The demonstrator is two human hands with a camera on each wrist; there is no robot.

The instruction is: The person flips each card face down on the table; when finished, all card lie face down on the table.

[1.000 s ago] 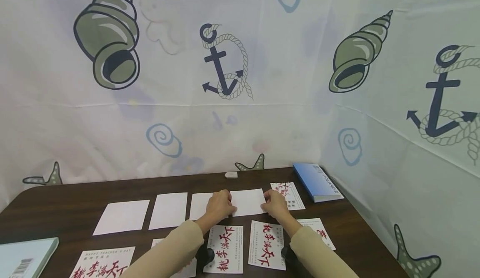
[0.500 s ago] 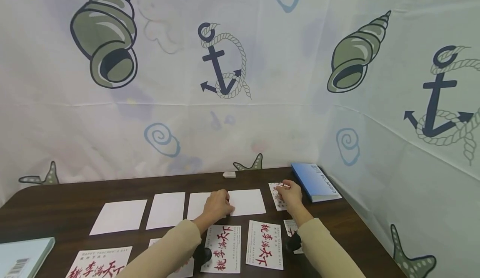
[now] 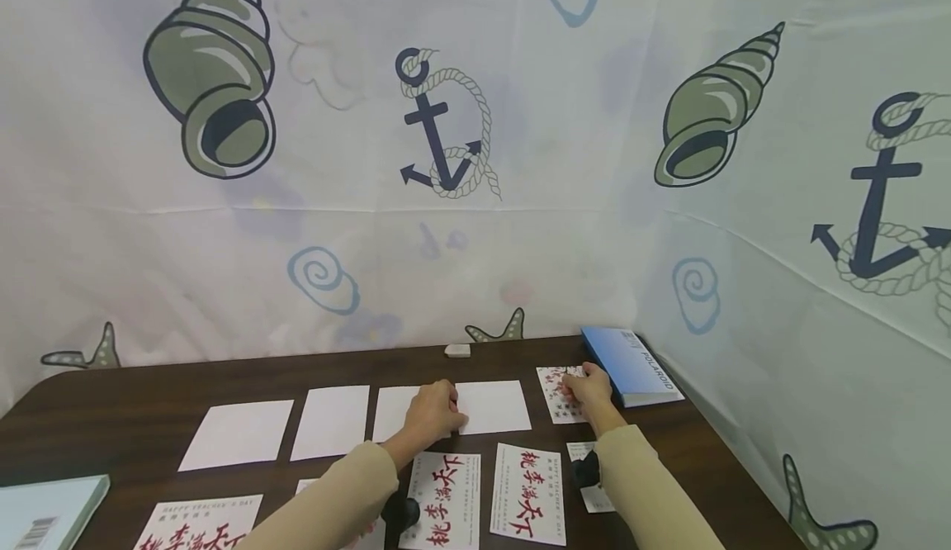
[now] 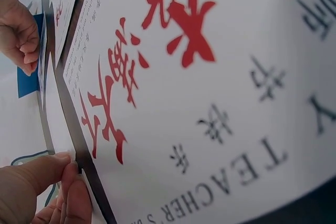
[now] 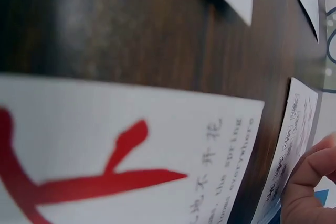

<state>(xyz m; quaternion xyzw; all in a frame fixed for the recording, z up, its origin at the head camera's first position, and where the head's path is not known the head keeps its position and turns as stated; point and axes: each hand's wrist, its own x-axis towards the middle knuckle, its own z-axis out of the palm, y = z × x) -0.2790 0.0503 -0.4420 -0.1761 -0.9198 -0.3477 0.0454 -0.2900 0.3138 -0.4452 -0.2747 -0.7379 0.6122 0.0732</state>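
A row of blank white cards [image 3: 332, 420] lies across the dark table [image 3: 119, 401]. My left hand [image 3: 446, 414] rests with curled fingers where the two right-hand blank cards [image 3: 494, 405] meet; in the left wrist view its thumb and fingers [image 4: 65, 174] pinch a card edge beside a big red-lettered card [image 4: 210, 103]. My right hand [image 3: 583, 381] grips the far corner of a small printed card [image 3: 557, 397] next to a blue book [image 3: 631, 353]. In the right wrist view a curled finger [image 5: 310, 182] touches that card [image 5: 294, 140].
More red-lettered cards [image 3: 529, 492] lie along the near edge, one [image 3: 201, 525] at the left. A pale blue book [image 3: 44, 509] sits front left, a small white block [image 3: 457, 350] by the back wall. Patterned cloth walls close the back and right.
My right hand left the rightmost blank card and moved right and away onto the small printed card by the blue book. The left hand stayed put.
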